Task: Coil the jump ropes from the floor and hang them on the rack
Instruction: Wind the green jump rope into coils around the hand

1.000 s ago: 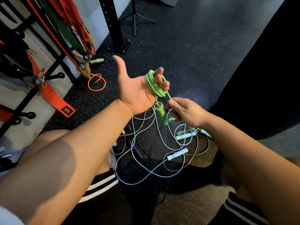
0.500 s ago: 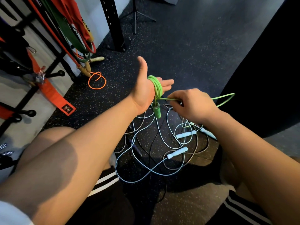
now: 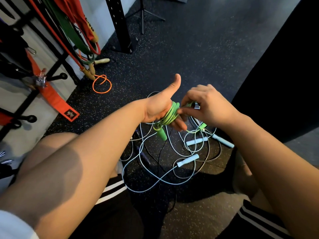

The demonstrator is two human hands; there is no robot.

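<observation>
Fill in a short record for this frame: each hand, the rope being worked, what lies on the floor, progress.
left hand: fingers straight, thumb up, green jump rope wound round it
right hand: pinches the green jump rope beside the coil
green handle: dangles below the left hand
floor: light blue jump ropes lie tangled, uncoiled
rack: at left; green jump rope not yet hung

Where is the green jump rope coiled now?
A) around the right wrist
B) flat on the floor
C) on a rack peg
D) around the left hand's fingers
D: the green rope loops around the left hand, while the right hand pinches its strand.
</observation>
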